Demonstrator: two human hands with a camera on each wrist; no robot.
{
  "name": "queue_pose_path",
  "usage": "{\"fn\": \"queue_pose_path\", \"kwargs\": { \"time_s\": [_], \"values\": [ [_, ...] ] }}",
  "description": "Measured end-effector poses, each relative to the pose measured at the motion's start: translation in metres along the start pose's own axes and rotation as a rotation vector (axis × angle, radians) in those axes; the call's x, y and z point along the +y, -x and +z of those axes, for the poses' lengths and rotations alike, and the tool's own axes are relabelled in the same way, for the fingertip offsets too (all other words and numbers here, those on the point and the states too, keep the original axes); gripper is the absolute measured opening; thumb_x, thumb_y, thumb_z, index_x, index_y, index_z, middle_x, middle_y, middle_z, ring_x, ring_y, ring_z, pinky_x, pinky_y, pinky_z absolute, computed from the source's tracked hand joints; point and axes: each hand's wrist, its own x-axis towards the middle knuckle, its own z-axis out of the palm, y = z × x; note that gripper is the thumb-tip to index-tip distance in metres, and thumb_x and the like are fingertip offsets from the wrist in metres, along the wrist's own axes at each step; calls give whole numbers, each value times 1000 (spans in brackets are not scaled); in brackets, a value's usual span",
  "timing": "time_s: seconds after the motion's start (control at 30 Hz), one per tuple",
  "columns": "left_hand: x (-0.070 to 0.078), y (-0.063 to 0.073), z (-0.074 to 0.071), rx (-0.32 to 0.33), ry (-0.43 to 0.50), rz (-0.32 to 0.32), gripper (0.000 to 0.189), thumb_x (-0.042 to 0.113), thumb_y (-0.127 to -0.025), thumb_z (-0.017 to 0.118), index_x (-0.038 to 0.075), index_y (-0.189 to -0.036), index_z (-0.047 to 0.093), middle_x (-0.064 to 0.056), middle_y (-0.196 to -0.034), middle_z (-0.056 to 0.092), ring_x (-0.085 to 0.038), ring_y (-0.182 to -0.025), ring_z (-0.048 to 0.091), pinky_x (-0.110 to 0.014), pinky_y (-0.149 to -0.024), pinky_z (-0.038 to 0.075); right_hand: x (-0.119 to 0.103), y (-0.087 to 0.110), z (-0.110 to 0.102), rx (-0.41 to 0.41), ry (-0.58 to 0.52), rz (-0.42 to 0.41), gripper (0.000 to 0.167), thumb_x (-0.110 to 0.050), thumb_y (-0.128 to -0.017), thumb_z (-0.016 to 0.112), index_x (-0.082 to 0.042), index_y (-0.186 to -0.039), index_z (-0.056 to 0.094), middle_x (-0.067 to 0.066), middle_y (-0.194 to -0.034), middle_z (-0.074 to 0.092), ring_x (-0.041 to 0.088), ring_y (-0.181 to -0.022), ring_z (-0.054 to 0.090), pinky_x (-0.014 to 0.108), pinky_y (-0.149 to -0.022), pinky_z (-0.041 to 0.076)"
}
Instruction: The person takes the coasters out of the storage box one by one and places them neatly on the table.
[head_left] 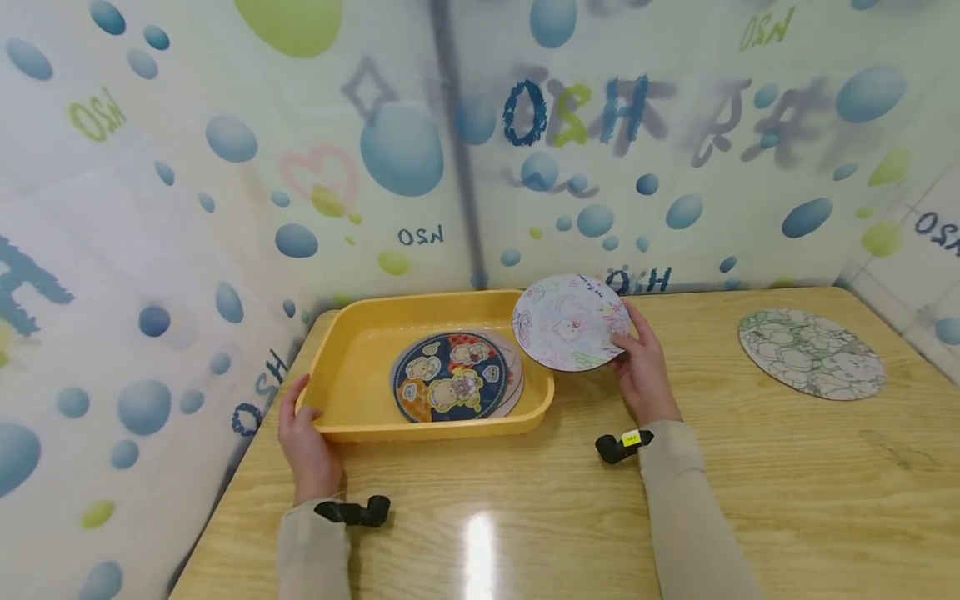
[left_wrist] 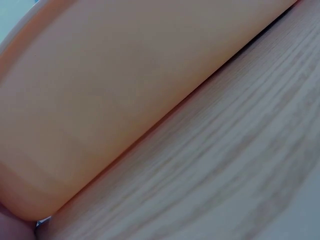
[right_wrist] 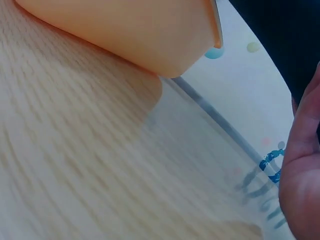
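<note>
My left hand [head_left: 309,446] grips the left front corner of a yellow plastic tray [head_left: 352,333], thumb over the rim and fingers along the outer side. In the left wrist view, the tray's outer wall [left_wrist: 130,75] fills the upper left. With thumb and fingers, my right hand [head_left: 645,371] pinches the edge of a round, pale mat [head_left: 566,325] covered in coloured line drawings. That mat is tilted, above the tray's right end, and its dark underside [right_wrist: 270,40] shows in the right wrist view. A dark blue round mat [head_left: 491,375] with cartoon bears lies on other round mats inside the tray.
Another round mat [head_left: 810,354], with green and white drawings, lies on the wooden table [head_left: 555,517] at the right. A curtain [head_left: 480,200] printed with blue and green bubbles hangs along the table's back edge and left side.
</note>
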Motion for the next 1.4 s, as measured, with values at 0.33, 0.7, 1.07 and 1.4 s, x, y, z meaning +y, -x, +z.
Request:
{"fn": "queue_pose_path", "kwargs": {
  "time_s": [0.33, 0.7, 1.07, 1.4],
  "values": [
    [-3, 1, 0, 4, -14, -12, 50, -1, -82, 29, 14, -124, 52, 2, -132, 36, -24, -114, 41, -35, -96, 35, 2, 3, -4, -9, -22, -41, 54, -2, -91, 43, -24, -139, 32, 6, -124, 46, 10, -70, 53, 19, -50, 41],
    [-1, 2, 0, 8, 20, -13, 50, -1, -81, 29, 14, -123, 52, 1, -132, 36, -25, -115, 41, -37, -97, 35, -2, 8, -8, -31, -138, -66, 53, 0, -91, 41, -26, -137, 36, 5, -134, 39, 10, -70, 54, 18, -47, 40],
    [2, 0, 2, 8, 0, -11, 50, -1, -81, 29, 15, -123, 53, 1, -131, 37, -25, -114, 41, -36, -97, 35, -12, 18, -24, -66, -99, -55, 53, -3, -91, 43, -26, -138, 33, 5, -132, 41, 11, -72, 54, 18, -50, 41],
    [3, 1, 1, 12, -7, -38, 50, 0, -82, 30, 17, -123, 53, 2, -132, 35, -24, -116, 41, -36, -97, 35, -23, 33, -44, -89, -81, -51, 57, 0, -91, 42, -22, -142, 24, 4, -122, 50, 10, -66, 55, 19, -48, 42]
  ]
}}
